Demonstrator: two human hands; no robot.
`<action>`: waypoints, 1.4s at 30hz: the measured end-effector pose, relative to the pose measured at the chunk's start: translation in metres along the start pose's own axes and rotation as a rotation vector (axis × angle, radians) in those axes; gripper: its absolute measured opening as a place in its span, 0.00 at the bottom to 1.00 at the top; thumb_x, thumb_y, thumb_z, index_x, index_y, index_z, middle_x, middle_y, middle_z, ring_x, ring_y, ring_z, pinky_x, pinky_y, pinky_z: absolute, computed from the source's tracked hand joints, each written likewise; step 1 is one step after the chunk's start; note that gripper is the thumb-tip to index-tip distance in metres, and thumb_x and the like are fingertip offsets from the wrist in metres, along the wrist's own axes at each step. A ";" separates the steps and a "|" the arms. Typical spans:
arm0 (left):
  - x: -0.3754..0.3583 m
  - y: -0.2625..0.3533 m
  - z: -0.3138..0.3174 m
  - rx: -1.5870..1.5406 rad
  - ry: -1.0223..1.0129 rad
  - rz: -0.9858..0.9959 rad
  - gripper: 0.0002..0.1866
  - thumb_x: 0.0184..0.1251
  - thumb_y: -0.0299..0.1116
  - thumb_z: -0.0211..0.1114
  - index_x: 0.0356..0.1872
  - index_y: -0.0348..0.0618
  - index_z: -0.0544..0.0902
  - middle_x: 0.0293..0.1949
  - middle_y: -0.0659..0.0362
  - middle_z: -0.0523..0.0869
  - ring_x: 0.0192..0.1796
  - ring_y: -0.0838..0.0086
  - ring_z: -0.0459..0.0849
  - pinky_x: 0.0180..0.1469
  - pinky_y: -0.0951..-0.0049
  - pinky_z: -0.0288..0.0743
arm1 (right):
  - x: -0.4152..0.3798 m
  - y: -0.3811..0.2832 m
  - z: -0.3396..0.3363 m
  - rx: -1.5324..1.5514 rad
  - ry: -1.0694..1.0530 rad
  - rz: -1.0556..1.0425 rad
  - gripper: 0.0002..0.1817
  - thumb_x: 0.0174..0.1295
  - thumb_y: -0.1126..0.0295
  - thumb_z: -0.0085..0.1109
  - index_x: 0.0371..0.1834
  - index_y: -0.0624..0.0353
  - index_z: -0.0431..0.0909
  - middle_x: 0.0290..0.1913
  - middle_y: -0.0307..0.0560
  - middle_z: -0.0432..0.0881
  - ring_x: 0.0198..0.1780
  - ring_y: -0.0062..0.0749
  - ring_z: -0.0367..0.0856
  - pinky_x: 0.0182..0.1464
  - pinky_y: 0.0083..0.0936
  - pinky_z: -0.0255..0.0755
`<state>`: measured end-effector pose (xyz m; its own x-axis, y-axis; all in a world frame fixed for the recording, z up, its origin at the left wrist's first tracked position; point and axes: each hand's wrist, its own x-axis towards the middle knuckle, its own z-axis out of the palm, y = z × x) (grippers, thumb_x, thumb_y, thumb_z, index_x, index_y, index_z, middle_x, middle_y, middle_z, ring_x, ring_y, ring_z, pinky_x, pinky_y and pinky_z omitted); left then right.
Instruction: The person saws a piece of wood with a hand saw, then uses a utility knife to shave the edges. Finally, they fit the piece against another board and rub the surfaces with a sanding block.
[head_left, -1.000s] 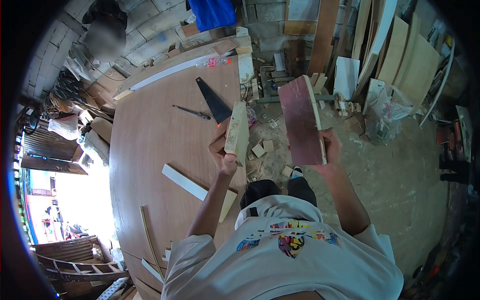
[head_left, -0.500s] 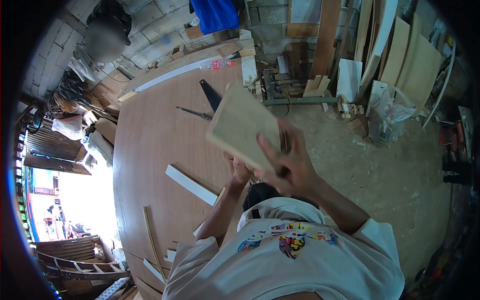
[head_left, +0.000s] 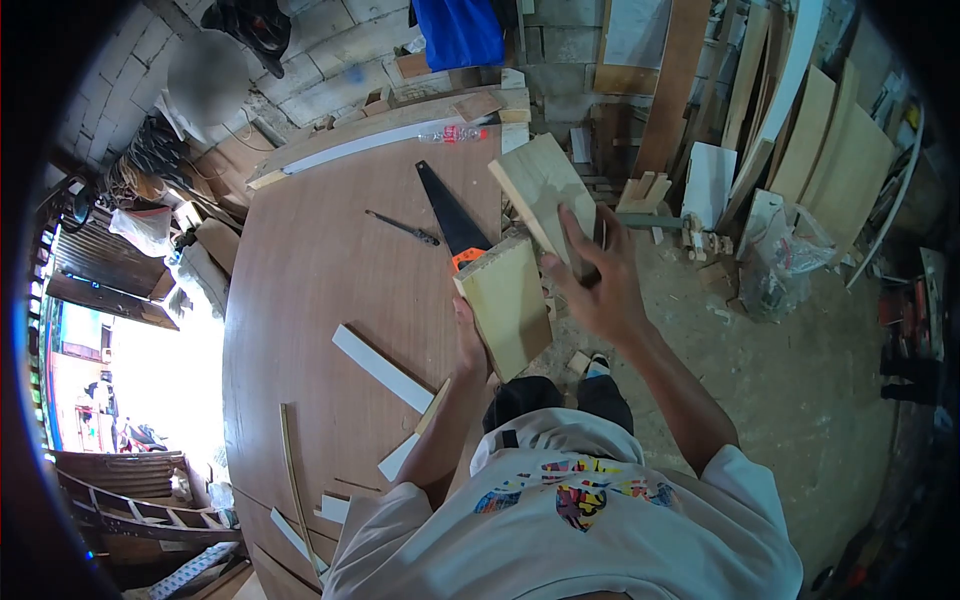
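My left hand (head_left: 468, 338) grips a pale plywood piece (head_left: 505, 302) by its left edge, its flat face turned up over the right edge of the brown table (head_left: 320, 280). My right hand (head_left: 598, 285) holds a second plywood board (head_left: 548, 195) higher and farther away, tilted, pale face showing. The two boards sit close together, the upper one just above and behind the lower. A handsaw (head_left: 450, 218) with an orange handle lies on the table just beyond the lower board.
A white strip (head_left: 382, 368), thin offcuts and a dark screwdriver-like tool (head_left: 402, 228) lie on the table. A plastic bottle (head_left: 455, 133) rests at its far edge. Boards lean on the wall at right; scraps litter the dirt floor. A person stands far left.
A second ago the boards were apart, one in each hand, the right one showing a dark red face. They came together and now both are turned pale face up, right board raised farther away.
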<state>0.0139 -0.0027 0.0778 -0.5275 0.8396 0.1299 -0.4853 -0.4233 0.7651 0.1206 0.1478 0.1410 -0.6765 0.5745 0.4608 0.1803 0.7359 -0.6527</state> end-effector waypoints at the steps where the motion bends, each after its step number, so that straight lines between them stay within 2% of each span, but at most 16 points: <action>1: 0.003 0.000 -0.001 0.000 -0.001 0.004 0.43 0.69 0.67 0.39 0.70 0.40 0.58 0.62 0.48 0.72 0.62 0.62 0.75 0.62 0.60 0.71 | -0.007 -0.010 -0.003 0.061 0.035 -0.066 0.31 0.56 0.59 0.67 0.65 0.48 0.73 0.63 0.68 0.63 0.63 0.57 0.64 0.63 0.40 0.63; 5: 0.001 -0.018 -0.009 0.153 0.234 -0.014 0.45 0.66 0.72 0.34 0.71 0.44 0.58 0.66 0.50 0.69 0.65 0.60 0.72 0.65 0.60 0.67 | -0.026 -0.047 -0.009 0.038 -0.052 -0.325 0.30 0.56 0.56 0.65 0.64 0.49 0.74 0.60 0.73 0.63 0.60 0.64 0.63 0.61 0.47 0.61; 7: -0.001 -0.021 -0.012 0.174 0.222 0.068 0.45 0.66 0.72 0.34 0.71 0.44 0.59 0.66 0.51 0.69 0.65 0.60 0.72 0.65 0.60 0.68 | -0.016 -0.024 0.007 0.019 -0.001 -0.264 0.30 0.56 0.55 0.66 0.64 0.48 0.75 0.60 0.73 0.62 0.60 0.63 0.63 0.60 0.47 0.60; 10: -0.002 -0.012 -0.006 0.156 0.237 -0.144 0.45 0.66 0.72 0.34 0.71 0.44 0.59 0.65 0.51 0.70 0.65 0.60 0.72 0.65 0.60 0.68 | -0.007 -0.005 0.011 -0.014 0.038 -0.141 0.30 0.55 0.55 0.66 0.63 0.47 0.75 0.61 0.71 0.62 0.58 0.62 0.64 0.60 0.47 0.60; 13: 0.003 -0.015 -0.010 0.130 0.213 -0.089 0.44 0.67 0.70 0.37 0.70 0.43 0.60 0.64 0.51 0.71 0.64 0.61 0.73 0.64 0.61 0.69 | -0.014 -0.026 0.002 0.046 0.007 -0.148 0.30 0.55 0.55 0.66 0.63 0.47 0.75 0.61 0.71 0.63 0.59 0.62 0.64 0.61 0.48 0.60; 16: 0.006 -0.036 -0.056 0.516 0.118 0.146 0.39 0.70 0.65 0.43 0.67 0.40 0.64 0.60 0.51 0.74 0.61 0.65 0.74 0.61 0.63 0.71 | -0.017 -0.039 0.002 0.063 -0.057 -0.281 0.31 0.55 0.55 0.66 0.64 0.46 0.75 0.61 0.72 0.62 0.61 0.62 0.63 0.61 0.48 0.60; 19: 0.003 -0.023 -0.046 0.358 0.086 0.045 0.30 0.68 0.56 0.54 0.48 0.33 0.81 0.55 0.49 0.78 0.54 0.67 0.77 0.55 0.68 0.70 | -0.006 -0.020 0.010 0.263 -0.015 -0.072 0.30 0.55 0.55 0.66 0.64 0.44 0.75 0.62 0.73 0.60 0.63 0.63 0.61 0.63 0.50 0.59; 21: 0.012 -0.005 -0.010 0.465 0.088 0.309 0.29 0.65 0.56 0.58 0.39 0.31 0.84 0.54 0.47 0.79 0.54 0.66 0.77 0.55 0.67 0.69 | -0.004 -0.022 0.005 0.251 -0.043 -0.016 0.30 0.55 0.55 0.66 0.64 0.45 0.75 0.62 0.71 0.61 0.63 0.62 0.61 0.64 0.48 0.58; 24: 0.011 -0.007 -0.040 0.641 0.073 0.261 0.32 0.64 0.58 0.60 0.41 0.30 0.83 0.56 0.44 0.78 0.55 0.63 0.77 0.56 0.66 0.68 | -0.014 -0.045 -0.012 0.146 -0.073 -0.292 0.30 0.57 0.54 0.66 0.64 0.48 0.75 0.62 0.70 0.61 0.64 0.60 0.61 0.64 0.47 0.59; 26: 0.021 0.008 -0.013 0.627 0.012 0.321 0.32 0.64 0.58 0.60 0.41 0.30 0.84 0.56 0.44 0.78 0.55 0.63 0.77 0.56 0.65 0.68 | -0.001 -0.032 -0.007 0.242 -0.077 -0.241 0.30 0.57 0.54 0.65 0.64 0.49 0.75 0.61 0.70 0.62 0.63 0.59 0.62 0.64 0.46 0.60; 28: 0.022 0.010 -0.003 0.609 -0.046 0.391 0.32 0.64 0.59 0.60 0.41 0.31 0.84 0.56 0.44 0.78 0.55 0.63 0.77 0.56 0.65 0.68 | 0.015 -0.022 0.001 0.447 -0.051 0.128 0.30 0.56 0.55 0.66 0.63 0.49 0.75 0.61 0.69 0.62 0.63 0.57 0.62 0.65 0.47 0.58; 30: 0.023 0.004 -0.007 0.584 0.027 0.378 0.31 0.65 0.57 0.59 0.43 0.31 0.83 0.52 0.47 0.81 0.55 0.66 0.77 0.54 0.66 0.69 | 0.006 -0.033 -0.001 0.428 -0.045 0.096 0.30 0.55 0.56 0.67 0.63 0.49 0.75 0.61 0.67 0.63 0.62 0.56 0.63 0.64 0.43 0.60; 32: 0.018 0.000 -0.009 0.545 0.078 0.330 0.32 0.66 0.57 0.58 0.44 0.30 0.82 0.50 0.50 0.81 0.53 0.69 0.77 0.53 0.68 0.69 | -0.008 -0.045 -0.007 0.124 -0.037 -0.333 0.30 0.58 0.56 0.65 0.64 0.50 0.74 0.62 0.69 0.63 0.62 0.57 0.63 0.62 0.40 0.63; 34: 0.015 -0.004 -0.011 0.474 0.160 0.241 0.32 0.68 0.57 0.57 0.47 0.29 0.80 0.47 0.55 0.81 0.49 0.74 0.77 0.50 0.70 0.70 | 0.001 -0.033 -0.001 0.207 -0.023 -0.306 0.29 0.58 0.55 0.64 0.63 0.50 0.75 0.62 0.71 0.62 0.61 0.59 0.64 0.63 0.41 0.62; 36: 0.014 -0.013 -0.018 0.485 0.187 0.250 0.30 0.70 0.55 0.55 0.45 0.31 0.80 0.43 0.57 0.82 0.44 0.78 0.76 0.46 0.73 0.71 | 0.014 -0.020 0.010 0.398 -0.031 0.117 0.29 0.56 0.55 0.65 0.63 0.49 0.76 0.62 0.69 0.62 0.61 0.60 0.63 0.65 0.45 0.58; 42: 0.017 -0.010 -0.026 0.448 0.158 0.286 0.28 0.73 0.53 0.51 0.46 0.32 0.81 0.35 0.59 0.84 0.33 0.82 0.78 0.35 0.77 0.71 | -0.006 -0.026 0.007 0.158 -0.039 -0.293 0.26 0.60 0.57 0.63 0.63 0.48 0.76 0.58 0.69 0.67 0.63 0.56 0.62 0.65 0.40 0.59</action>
<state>-0.0082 0.0065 0.0557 -0.7094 0.6369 0.3018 0.0186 -0.4112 0.9114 0.1147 0.1231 0.1507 -0.7106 0.3303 0.6212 -0.1369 0.8011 -0.5827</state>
